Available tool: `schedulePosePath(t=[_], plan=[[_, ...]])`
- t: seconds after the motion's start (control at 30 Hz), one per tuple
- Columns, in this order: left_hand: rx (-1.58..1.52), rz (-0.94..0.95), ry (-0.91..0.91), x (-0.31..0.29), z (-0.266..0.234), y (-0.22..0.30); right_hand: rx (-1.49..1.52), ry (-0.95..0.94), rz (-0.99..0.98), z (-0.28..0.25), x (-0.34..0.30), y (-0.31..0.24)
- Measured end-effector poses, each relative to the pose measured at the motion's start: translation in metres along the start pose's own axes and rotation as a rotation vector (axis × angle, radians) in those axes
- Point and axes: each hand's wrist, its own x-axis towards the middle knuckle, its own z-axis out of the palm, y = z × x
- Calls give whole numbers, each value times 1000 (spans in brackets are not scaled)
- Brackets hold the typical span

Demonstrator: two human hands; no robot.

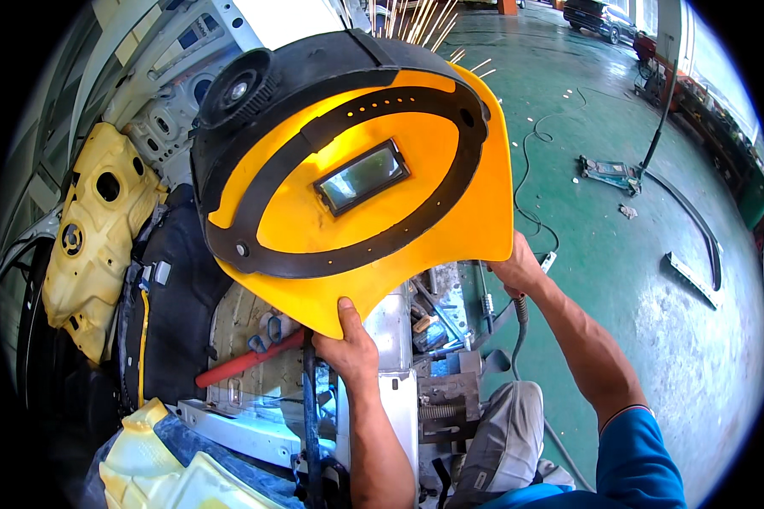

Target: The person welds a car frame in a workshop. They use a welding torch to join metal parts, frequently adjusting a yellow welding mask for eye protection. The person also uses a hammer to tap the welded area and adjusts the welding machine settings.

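Note:
A yellow welding mask (463, 225) with a black headband fills the upper middle, its inside turned toward me. A small dark viewing window (362, 178) sits in its centre. My left hand (351, 346) grips the mask's lower edge, thumb on the inner face. At the mask's lower right, my right hand (518, 267) is closed around a welding torch, mostly hidden by the fingers and the mask; its cable (521, 327) hangs below. Orange sparks (412, 24) fly up beyond the mask's top edge. The mask hides the spot they come from.
An opened car body with a bare metal sill (238, 433) and yellow moulded foam (98, 229) lies left. A red tube (246, 360) rests inside it. Below the mask is a vise (448, 399) beside loose tools. A floor jack (611, 174) and cables lie on the green floor.

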Motion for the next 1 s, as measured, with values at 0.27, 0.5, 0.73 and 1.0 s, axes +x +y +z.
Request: schedulePosePath(t=[0.27,0.5,0.73,1.0], plan=[[34,20,-27,2,-4,-6,-4,1,-8,1,-3,8],[13,14,-35,2,-3,-6,-3,9,-30,0,-2,5],[62,-64,33,-2,2,7,-7,9,-22,2,-1,4],[26,-29,34,-1,2,4,8,8,-14,3,0,6]])
